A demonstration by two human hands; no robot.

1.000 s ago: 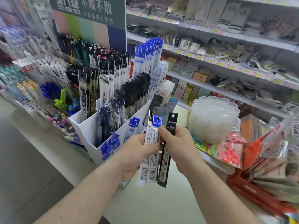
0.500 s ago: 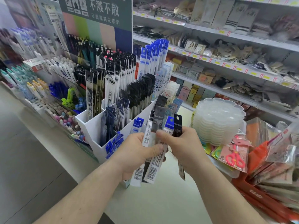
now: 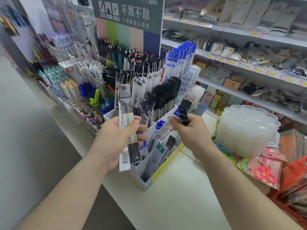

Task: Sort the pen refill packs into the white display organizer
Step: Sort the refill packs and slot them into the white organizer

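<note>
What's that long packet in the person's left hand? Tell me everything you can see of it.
The packet is a long, narrow refill pack of shiny clear plastic with a grey header card at the top and a white barcode label at the bottom; a dark section shows above the barcode. It stands nearly upright, tilted slightly. The left hand grips its middle, thumb across the front. It hangs in front of the white organizer. It may be more than one pack held together; I cannot tell.

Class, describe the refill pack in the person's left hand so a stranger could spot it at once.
Start at the white display organizer on the pale counter. In front of its near-left corner, the left hand grips a long narrow clear refill pack, upright. Unlike the blue-topped packs behind, it has a grey header and a barcode at its foot.
</note>
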